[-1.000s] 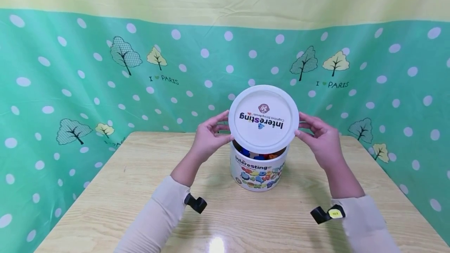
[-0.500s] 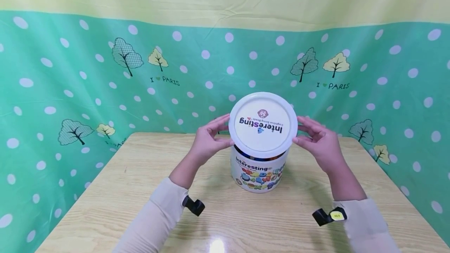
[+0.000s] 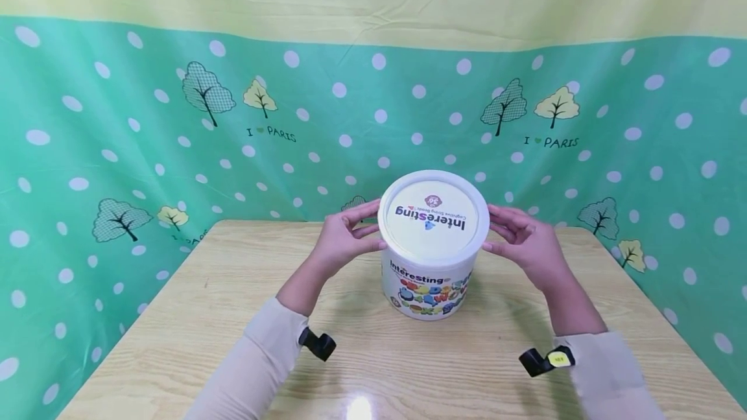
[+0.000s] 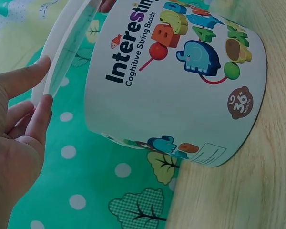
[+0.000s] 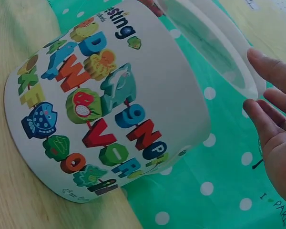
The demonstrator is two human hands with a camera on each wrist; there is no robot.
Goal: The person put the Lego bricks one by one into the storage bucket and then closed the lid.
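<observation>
A round white lid (image 3: 434, 248) with "Interesting" printed on it hovers over the mouth of a white toy-bead bucket (image 3: 428, 297), hiding the opening in the head view. My left hand (image 3: 344, 238) holds the lid's left edge between thumb and fingers. On the opposite side my right hand (image 3: 532, 248) pinches the edge the same way. Both wrist views show a gap between the lid (image 4: 66, 43) and the bucket's rim. Colourful letter and animal pictures cover the bucket (image 5: 105, 105), which stands upright; its contents are hidden.
The bucket stands on a light wooden table (image 3: 245, 316), towards its back edge. A green and yellow curtain (image 3: 327, 115) with dots and trees hangs behind and along both sides. Black wrist cameras (image 3: 318, 344) are strapped over the sleeves.
Both hands have brought the lid down and tilted it flatter over the bucket. Colourful pieces visible inside a second ago are now covered. The bucket has stayed in place.
</observation>
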